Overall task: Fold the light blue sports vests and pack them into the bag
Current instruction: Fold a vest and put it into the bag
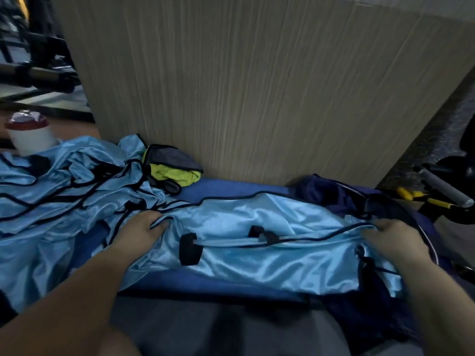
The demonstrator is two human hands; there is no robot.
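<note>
white bottle (30,140) (red lid), far left | lime-and-grey cloth (174,173) against wood panel (257,86) | yellow-handled tool (421,197), right

Left hand (142,228) and right hand (393,237) apparently pinch the vest (257,227).

I can read no text, label, brand or number anywhere. The white cup (30,141) at the left edge is too blurred, and the light blue vest (257,219) mid-frame shows only black trim.
</note>
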